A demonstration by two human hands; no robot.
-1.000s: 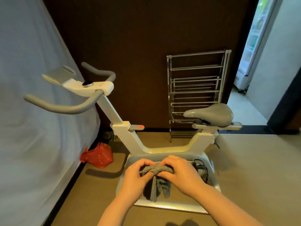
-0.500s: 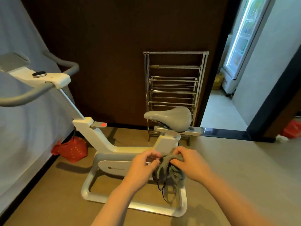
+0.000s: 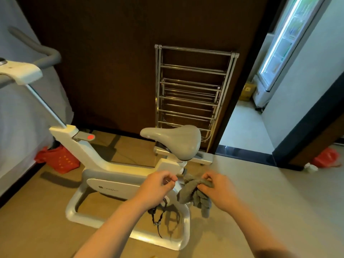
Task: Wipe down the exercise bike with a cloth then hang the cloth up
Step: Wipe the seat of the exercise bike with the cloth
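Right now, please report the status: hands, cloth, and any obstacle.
Right hand gripping bunched grey cloth. Left hand pinched shut at the cloth's end, contact unclear. Drying rack bare, behind the bike's saddle, which stands between.

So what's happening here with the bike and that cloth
A person stands beside a white exercise bike, holding a bunched grey cloth out in front of them, below the grey saddle. The right hand grips the cloth, which dangles from it. The left hand is closed beside it, seeming to pinch only the cloth's end. The cloth touches no part of the bike. A metal drying rack leans against the dark wall behind the saddle, with nothing hung on it.
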